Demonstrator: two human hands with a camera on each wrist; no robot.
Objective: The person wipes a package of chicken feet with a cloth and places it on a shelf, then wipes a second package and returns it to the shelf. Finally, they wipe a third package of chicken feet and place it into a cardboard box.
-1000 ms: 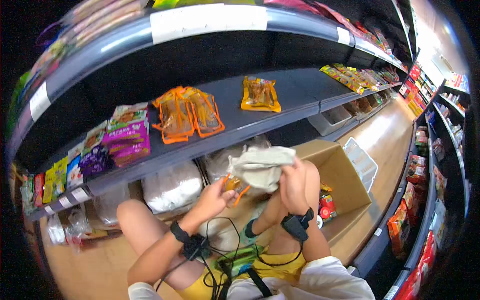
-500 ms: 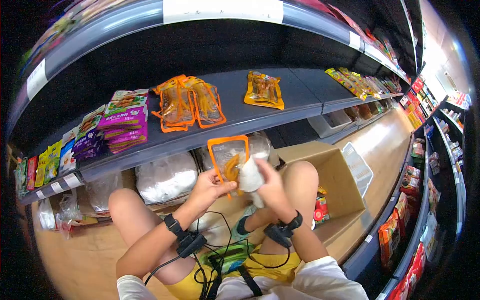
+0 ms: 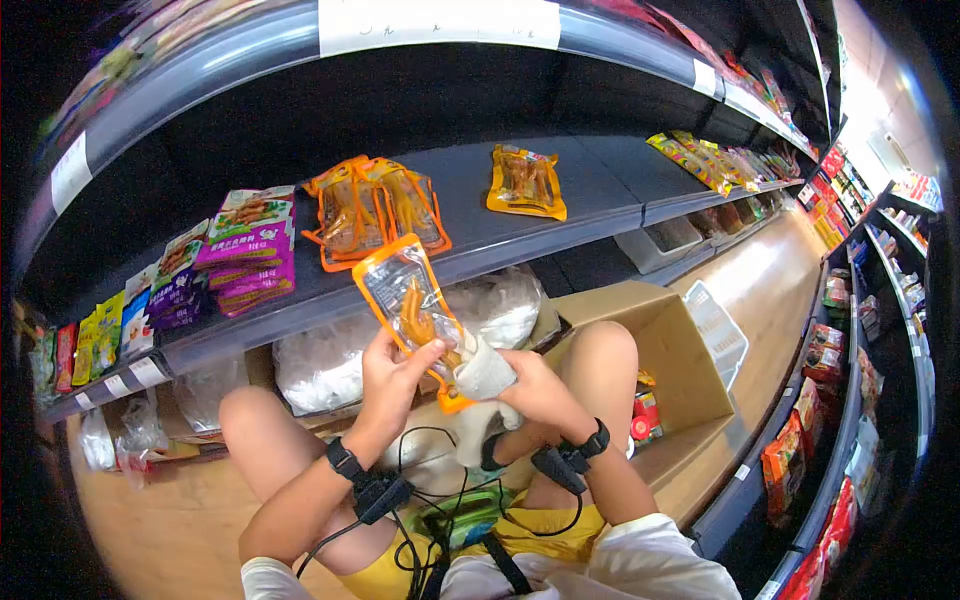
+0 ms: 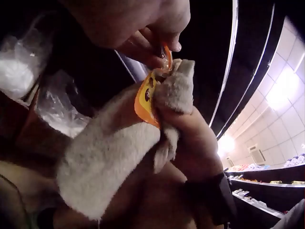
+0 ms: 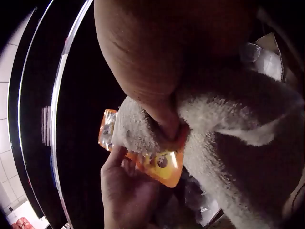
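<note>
In the head view, a clear snack pouch (image 3: 408,300) with an orange edge and golden-brown food inside stands tilted above my knees. My left hand (image 3: 388,378) pinches its side, thumb over the front. A pale grey cloth (image 3: 484,374) wraps the pouch's lower right edge, and my right hand (image 3: 540,392) grips pouch and cloth together there. The left wrist view shows the fuzzy cloth (image 4: 112,157) hanging loose below the right hand (image 4: 190,136). In the right wrist view, the pouch's yellow-orange end (image 5: 164,167) sticks out from under the cloth.
On the shelf (image 3: 590,190) ahead lie similar orange-edged pouches (image 3: 350,205), a single yellow-edged pack (image 3: 526,182) and purple packs (image 3: 245,250). Plastic-wrapped bundles (image 3: 325,365) sit underneath. An open cardboard box (image 3: 680,350) with several packs stands to the right, beside a white basket (image 3: 716,335).
The cloth, earlier spread out in the right hand, is now folded over the pouch's lower edge. The pouch has risen and tipped leftward, with the left hand holding its side.
</note>
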